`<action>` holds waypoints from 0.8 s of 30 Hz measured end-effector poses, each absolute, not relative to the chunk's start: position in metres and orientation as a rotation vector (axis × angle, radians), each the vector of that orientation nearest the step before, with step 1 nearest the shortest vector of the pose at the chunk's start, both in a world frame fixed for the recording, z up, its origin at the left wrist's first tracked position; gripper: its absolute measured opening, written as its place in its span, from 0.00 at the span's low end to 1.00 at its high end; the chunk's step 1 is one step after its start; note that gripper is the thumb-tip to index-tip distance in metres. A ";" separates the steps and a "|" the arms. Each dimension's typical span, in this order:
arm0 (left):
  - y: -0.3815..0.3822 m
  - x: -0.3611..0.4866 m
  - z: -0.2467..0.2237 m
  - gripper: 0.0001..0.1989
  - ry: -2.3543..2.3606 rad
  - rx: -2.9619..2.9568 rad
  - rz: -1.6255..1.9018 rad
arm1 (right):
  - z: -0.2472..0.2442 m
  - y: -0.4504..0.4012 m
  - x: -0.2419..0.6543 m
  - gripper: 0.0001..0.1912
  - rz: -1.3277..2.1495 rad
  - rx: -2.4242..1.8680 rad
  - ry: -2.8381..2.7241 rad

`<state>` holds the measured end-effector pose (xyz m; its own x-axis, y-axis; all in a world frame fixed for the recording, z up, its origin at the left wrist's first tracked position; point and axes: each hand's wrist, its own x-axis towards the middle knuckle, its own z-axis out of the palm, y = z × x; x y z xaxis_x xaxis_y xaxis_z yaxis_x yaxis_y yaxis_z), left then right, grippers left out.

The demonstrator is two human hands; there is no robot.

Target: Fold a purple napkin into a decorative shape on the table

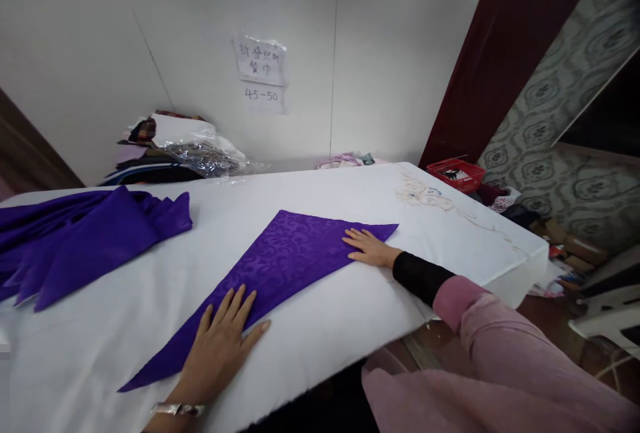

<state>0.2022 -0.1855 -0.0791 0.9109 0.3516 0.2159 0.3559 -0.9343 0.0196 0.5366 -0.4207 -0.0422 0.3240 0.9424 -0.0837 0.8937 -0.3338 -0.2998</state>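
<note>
A purple patterned cloth napkin (285, 253), folded into a triangle, lies flat on the white tablecloth (320, 333). Its long folded edge faces me and one corner points away. My left hand (220, 333) rests flat on the napkin's left part, fingers spread, the thumb over the near edge. On the right part lies my right hand (367, 246), palm down with fingers stretched out near the right corner. Neither hand grips anything. At the left of the table sits a loose pile of more purple napkins (100, 233), overlapping one another.
Behind the table's far edge are stacked clothes and clear plastic (185, 146). A paper sign (263, 63) hangs on the white wall. A red basket (456, 174) stands beyond the far right corner, near a dark red door (500, 53). A white stool (607, 319) is at the right.
</note>
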 end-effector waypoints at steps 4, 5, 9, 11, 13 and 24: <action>-0.186 0.203 -0.077 0.33 -0.549 -3.033 -0.306 | -0.048 -0.445 0.565 0.33 0.289 -2.512 -1.543; -0.186 0.203 -0.077 0.33 -0.550 -3.030 -0.295 | -0.050 -0.449 0.570 0.33 0.273 -2.533 -1.519; -0.186 0.203 -0.076 0.33 -0.580 -3.030 -0.275 | -0.053 -0.459 0.587 0.31 0.239 -2.665 -1.383; -0.186 0.204 -0.075 0.34 -0.588 -3.037 -0.278 | -0.051 -0.464 0.594 0.31 0.234 -2.738 -1.285; -0.185 0.204 -0.075 0.34 -0.588 -3.044 -0.266 | -0.047 -0.466 0.597 0.32 0.218 -2.782 -1.202; -0.183 0.203 -0.079 0.34 -0.565 -3.002 -0.263 | -0.043 -0.399 0.480 0.39 0.313 -2.218 -1.860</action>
